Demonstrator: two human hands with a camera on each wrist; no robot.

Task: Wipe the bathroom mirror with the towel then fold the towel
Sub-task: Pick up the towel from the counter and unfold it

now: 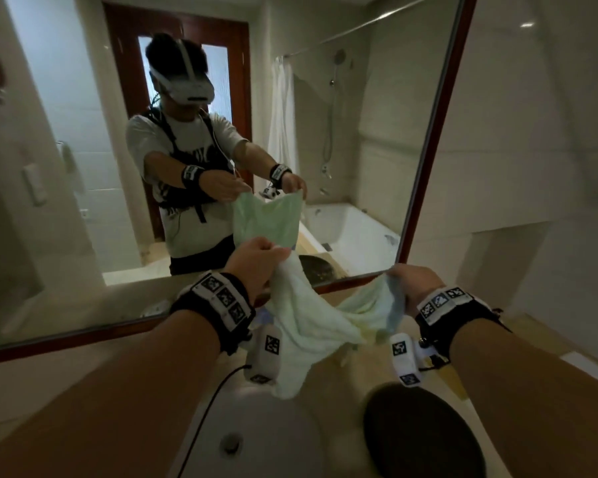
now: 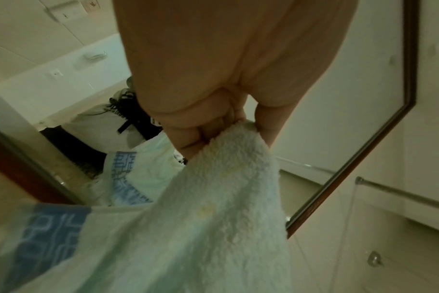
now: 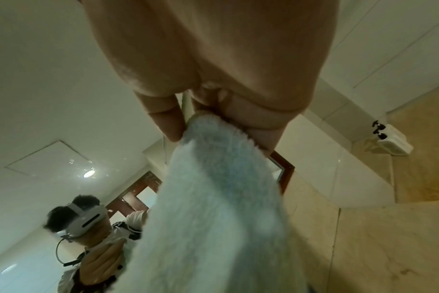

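A pale green-white towel [image 1: 311, 322] with a blue patterned band hangs slack between my two hands, in front of the lower edge of the wood-framed mirror [image 1: 325, 98]. My left hand [image 1: 256, 262] pinches one top corner of the towel [image 2: 228, 178] between thumb and curled fingers. My right hand [image 1: 413, 282] pinches the other corner of the towel [image 3: 221, 198] the same way. The cloth sags in the middle and its lower end dangles over the basin. The mirror [image 2: 338, 99] shows my reflection holding the towel.
A white sink basin [image 1: 256, 436] with a drain lies below the towel. A dark round dish [image 1: 425, 432] sits at the right of the basin. A beige counter [image 1: 532, 339] runs to the right wall. The mirror reflects a bathtub, a shower curtain and a door.
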